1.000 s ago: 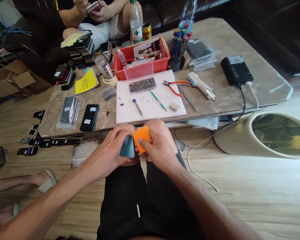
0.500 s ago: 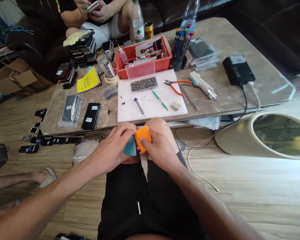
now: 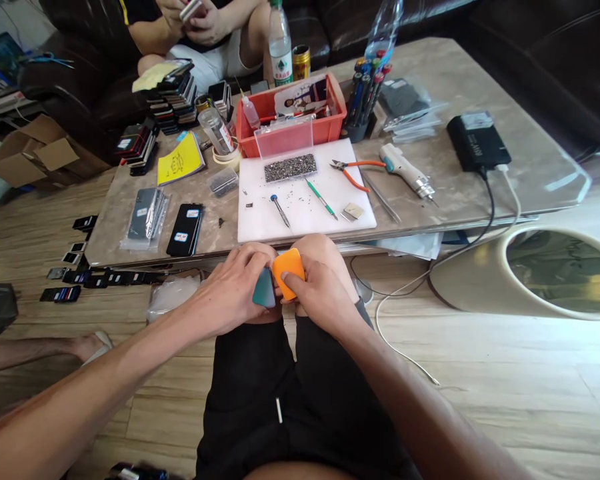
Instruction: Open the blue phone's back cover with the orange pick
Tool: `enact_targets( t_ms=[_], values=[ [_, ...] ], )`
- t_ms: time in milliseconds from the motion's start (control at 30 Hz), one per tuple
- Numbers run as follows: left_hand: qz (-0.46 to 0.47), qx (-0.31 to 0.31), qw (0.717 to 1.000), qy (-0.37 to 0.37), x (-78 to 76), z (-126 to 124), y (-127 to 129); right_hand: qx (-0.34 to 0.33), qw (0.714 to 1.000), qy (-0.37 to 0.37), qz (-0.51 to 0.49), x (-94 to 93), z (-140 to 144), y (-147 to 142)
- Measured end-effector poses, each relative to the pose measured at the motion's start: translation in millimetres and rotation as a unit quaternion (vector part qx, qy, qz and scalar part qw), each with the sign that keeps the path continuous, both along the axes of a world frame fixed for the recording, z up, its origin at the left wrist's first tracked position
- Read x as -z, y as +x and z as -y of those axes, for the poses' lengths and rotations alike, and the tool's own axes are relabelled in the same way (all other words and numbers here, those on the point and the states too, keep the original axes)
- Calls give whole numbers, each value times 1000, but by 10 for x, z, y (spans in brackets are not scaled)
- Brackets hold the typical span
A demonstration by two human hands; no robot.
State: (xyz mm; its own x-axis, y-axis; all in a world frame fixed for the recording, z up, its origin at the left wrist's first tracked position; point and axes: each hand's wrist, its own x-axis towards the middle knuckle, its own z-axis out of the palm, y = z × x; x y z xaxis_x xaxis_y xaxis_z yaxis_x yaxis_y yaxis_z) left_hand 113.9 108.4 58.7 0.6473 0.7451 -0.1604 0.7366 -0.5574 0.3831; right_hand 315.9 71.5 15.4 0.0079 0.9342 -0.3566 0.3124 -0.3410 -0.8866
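Left hand [image 3: 233, 293] fingers grip teal flat slab [image 3: 264, 291]; right hand [image 3: 320, 293] fingers hold orange rounded plastic block [image 3: 287, 268] over knees.

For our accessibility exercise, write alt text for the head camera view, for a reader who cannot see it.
A seated person's left hand holds a teal piece and the right hand an orange piece, pressed together over their knees. Ahead, a low table carries a white board, red bin, pliers and stacked phones.
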Motion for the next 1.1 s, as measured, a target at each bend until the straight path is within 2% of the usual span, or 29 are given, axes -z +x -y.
enact_targets(
  t_ms=[167, 267, 533, 633, 767, 900, 1100],
  values=[
    [39, -13, 999, 2, 8, 51, -7, 1, 993, -49, -107, -52, -43, 22],
    [40, -21, 999, 8, 17, 92, -13, -13, 992, -70, -103, -85, -66, 22],
    [36, -17, 999, 17, 21, 128, -23, -13, 993, -65, -103, -104, -56, -6],
    [41, -11, 999, 22, 30, 129, -10, -42, 994, -40, -88, -84, -57, -12],
    [28, -25, 999, 27, 72, 168, -26, -140, 990, -15, -11, -71, -118, 32],
    [19, -52, 998, 26, 146, 209, -258, -221, 972, -74, 23, -118, -247, 99],
    [-1, -160, 986, -52, 304, 248, -870, -254, 954, -159, 18, -220, -408, 158]
  ],
)
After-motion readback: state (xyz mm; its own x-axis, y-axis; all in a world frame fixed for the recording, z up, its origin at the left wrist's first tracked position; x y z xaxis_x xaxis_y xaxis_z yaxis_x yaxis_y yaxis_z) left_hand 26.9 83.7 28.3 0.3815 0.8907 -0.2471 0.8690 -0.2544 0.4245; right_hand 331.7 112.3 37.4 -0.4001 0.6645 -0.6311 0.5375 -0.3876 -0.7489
